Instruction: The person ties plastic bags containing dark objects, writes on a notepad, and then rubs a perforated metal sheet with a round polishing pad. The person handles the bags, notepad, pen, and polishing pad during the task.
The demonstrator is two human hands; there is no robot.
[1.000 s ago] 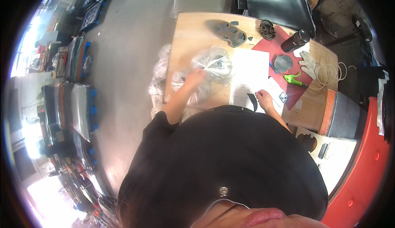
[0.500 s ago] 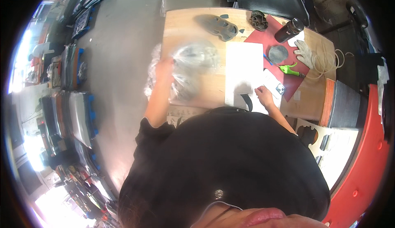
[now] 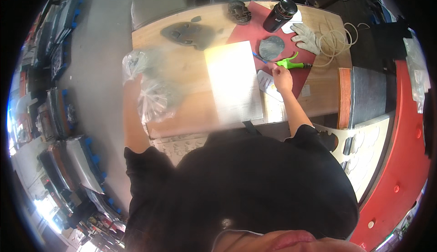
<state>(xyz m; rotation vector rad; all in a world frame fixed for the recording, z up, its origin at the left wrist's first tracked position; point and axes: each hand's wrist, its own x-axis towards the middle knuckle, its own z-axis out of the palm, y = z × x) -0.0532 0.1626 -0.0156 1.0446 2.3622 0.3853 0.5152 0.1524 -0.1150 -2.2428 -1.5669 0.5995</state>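
My left hand (image 3: 133,84) is closed round the gathered neck of a clear plastic bag (image 3: 152,99) at the table's left edge; the bag spreads to both sides of the fist and its contents are blurred. My right hand (image 3: 283,78) has its fingers curled together over a white card-like sheet (image 3: 268,84); whether they pinch anything is too small to see. Just beyond it lies a bright green air blow gun (image 3: 291,63). A large white paper sheet (image 3: 233,81) lies between my hands.
The wooden table (image 3: 191,102) carries a flat dark cutout piece (image 3: 184,33), a dark openwork part (image 3: 239,12), a black bottle (image 3: 280,15), a grey disc (image 3: 271,48), a glove (image 3: 305,38) and a coiled hose (image 3: 334,40) around a red sheet (image 3: 248,29). Racks stand left.
The view has shifted, so the table sits further left. My right hand has reached forward toward the air blow gun. My left hand still grips the bag, now at the table's left edge.
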